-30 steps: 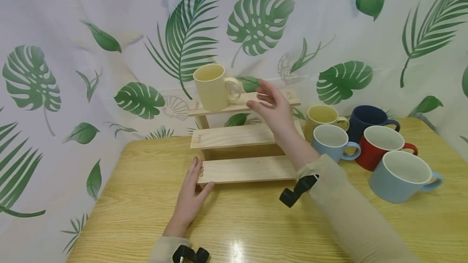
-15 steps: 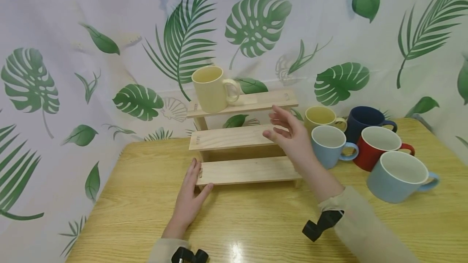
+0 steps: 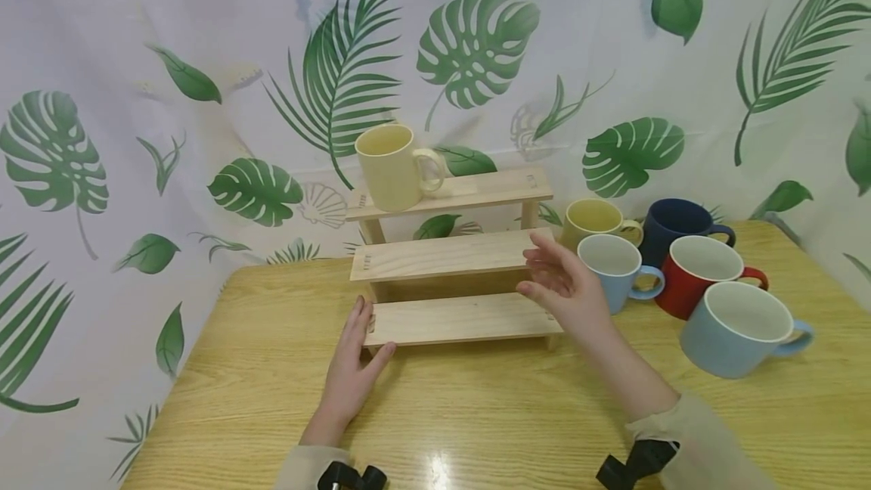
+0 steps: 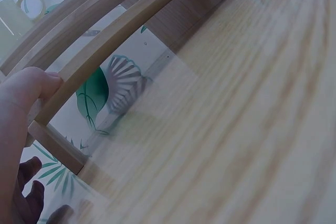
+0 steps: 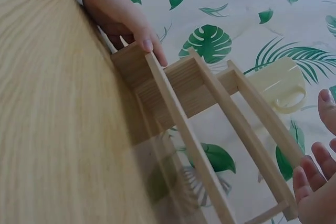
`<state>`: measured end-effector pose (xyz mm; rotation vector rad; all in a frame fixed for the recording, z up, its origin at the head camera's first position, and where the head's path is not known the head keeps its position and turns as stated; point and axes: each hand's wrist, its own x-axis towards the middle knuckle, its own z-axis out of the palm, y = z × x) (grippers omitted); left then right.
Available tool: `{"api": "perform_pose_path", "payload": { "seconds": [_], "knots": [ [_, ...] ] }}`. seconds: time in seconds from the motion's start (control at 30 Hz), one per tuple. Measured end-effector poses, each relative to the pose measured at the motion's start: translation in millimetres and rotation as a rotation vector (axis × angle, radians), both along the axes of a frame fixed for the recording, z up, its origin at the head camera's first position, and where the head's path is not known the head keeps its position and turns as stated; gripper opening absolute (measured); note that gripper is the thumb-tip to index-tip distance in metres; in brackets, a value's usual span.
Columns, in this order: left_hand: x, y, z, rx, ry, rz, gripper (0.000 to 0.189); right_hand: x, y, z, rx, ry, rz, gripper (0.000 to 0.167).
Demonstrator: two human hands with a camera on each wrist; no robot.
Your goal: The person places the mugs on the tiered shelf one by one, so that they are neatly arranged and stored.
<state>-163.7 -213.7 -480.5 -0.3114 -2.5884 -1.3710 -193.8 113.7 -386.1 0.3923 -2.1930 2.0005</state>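
Observation:
A three-step wooden rack (image 3: 452, 257) stands on the table. My left hand (image 3: 348, 373) rests against the left end of its lowest step, fingers laid along the side and thumb at the front edge. In the left wrist view the thumb (image 4: 44, 82) touches the step while other fingers hang below. A pale yellow mug (image 3: 386, 169) stands upright at the left of the top step, handle to the right. My right hand (image 3: 568, 286) is raised by the rack's right end, fingers loosely bent, holding nothing. Just beyond it is a light blue mug (image 3: 609, 278).
Right of the rack, a second yellow mug (image 3: 590, 224), a dark blue mug (image 3: 670, 237), a red mug (image 3: 690, 286) and a wider light blue mug (image 3: 735, 339) stand close together on the wooden table (image 3: 476, 407). A leaf-print cloth (image 3: 170, 195) hangs behind.
My right hand has moved away from the yellow mug on the top step, down and to the right, towards the mugs. My left hand and the rack have stayed in place.

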Motion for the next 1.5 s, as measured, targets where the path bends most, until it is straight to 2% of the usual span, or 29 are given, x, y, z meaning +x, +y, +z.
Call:
{"api": "perform_pose_path", "payload": {
  "seconds": [0.17,0.57,0.77,0.97,1.17,1.5],
  "knots": [
    [0.3,-1.0,-0.7,-0.005,0.003,0.006,0.075,10.0,12.3,-8.9,0.045,0.017,0.0,0.062],
    [0.9,-1.2,-2.7,-0.016,0.007,0.012,0.075,36.3,46.5,-14.0,0.155,0.038,-0.023,0.061],
    [1.1,-0.9,-1.2,-0.01,-0.011,0.008,0.074,48.4,67.9,-15.1,0.214,0.053,-0.095,0.061],
    [1.3,-0.6,-0.3,-0.012,0.0,0.008,0.075,57.8,87.7,-15.3,0.271,0.123,-0.174,0.064],
    [0.9,-0.2,-0.3,-0.004,-0.01,0.007,0.075,65.2,110.9,-12.3,0.427,0.224,-0.222,0.071],
    [1.1,0.5,1.6,0.004,-0.017,-0.001,0.075,74.4,154.1,-6.9,0.585,0.333,-0.327,0.082]
  ]
}}
